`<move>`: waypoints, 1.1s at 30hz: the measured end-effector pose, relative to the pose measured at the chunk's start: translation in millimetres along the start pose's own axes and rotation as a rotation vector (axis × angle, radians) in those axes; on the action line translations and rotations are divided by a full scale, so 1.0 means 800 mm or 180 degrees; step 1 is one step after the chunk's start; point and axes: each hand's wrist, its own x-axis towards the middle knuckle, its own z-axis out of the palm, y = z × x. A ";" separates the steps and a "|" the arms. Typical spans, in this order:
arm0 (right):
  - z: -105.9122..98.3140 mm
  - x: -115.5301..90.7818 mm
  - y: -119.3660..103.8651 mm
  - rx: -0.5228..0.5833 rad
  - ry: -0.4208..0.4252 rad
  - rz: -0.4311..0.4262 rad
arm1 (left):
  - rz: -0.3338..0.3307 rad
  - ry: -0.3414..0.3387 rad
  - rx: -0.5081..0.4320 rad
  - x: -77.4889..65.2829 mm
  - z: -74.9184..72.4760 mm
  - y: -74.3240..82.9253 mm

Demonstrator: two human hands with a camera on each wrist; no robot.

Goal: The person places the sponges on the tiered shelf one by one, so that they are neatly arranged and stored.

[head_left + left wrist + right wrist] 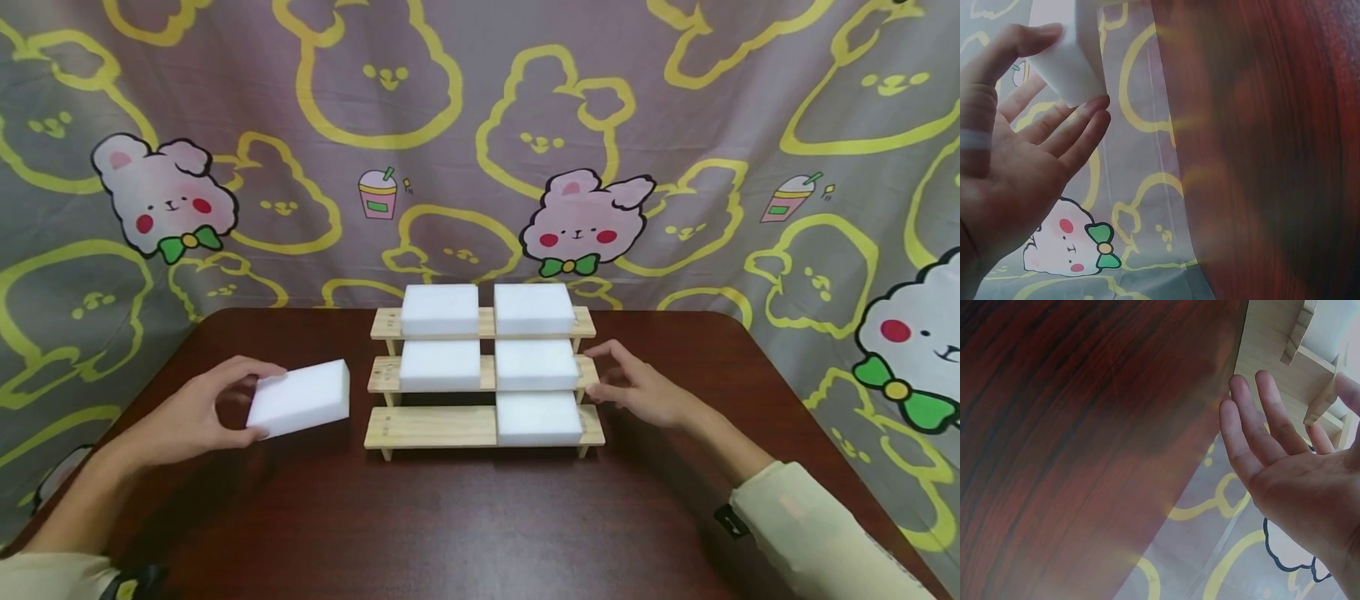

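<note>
My left hand [197, 410] pinches a white sponge block [303, 398] between thumb and fingers, above the table left of a three-step wooden rack [431, 426]. In the left wrist view, the thumb lies on one side of the sponge block [1075, 59] and fingertips on the other. My right hand [641, 387] is at the rack's right end, fingers loosely extended, its thumb tip by the middle shelf; whether it touches is unclear. The right wrist view shows that hand [1310, 481] with nothing in its palm. White sponge blocks stand in pairs on the top and middle shelves; one sponge block [538, 418] sits bottom right.
The rack stands on a dark reddish-brown table [480, 525], near its back edge. Behind and around the table hangs a grey curtain [450, 175] with yellow outlines and cartoon bears. The bottom shelf's left half is bare wood.
</note>
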 end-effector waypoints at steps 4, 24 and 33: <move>0.000 0.000 0.001 -0.0006 -0.0001 -0.0012 | 0.0073 -0.0049 -0.0111 -0.001 0.004 0.004; 0.000 0.002 0.001 0.0001 -0.0002 -0.0013 | 0.0356 -0.0135 -0.0246 0.010 0.013 0.029; -0.001 0.001 0.002 -0.0019 0.0002 0.0005 | 0.0349 -0.0143 -0.0247 0.009 0.008 0.039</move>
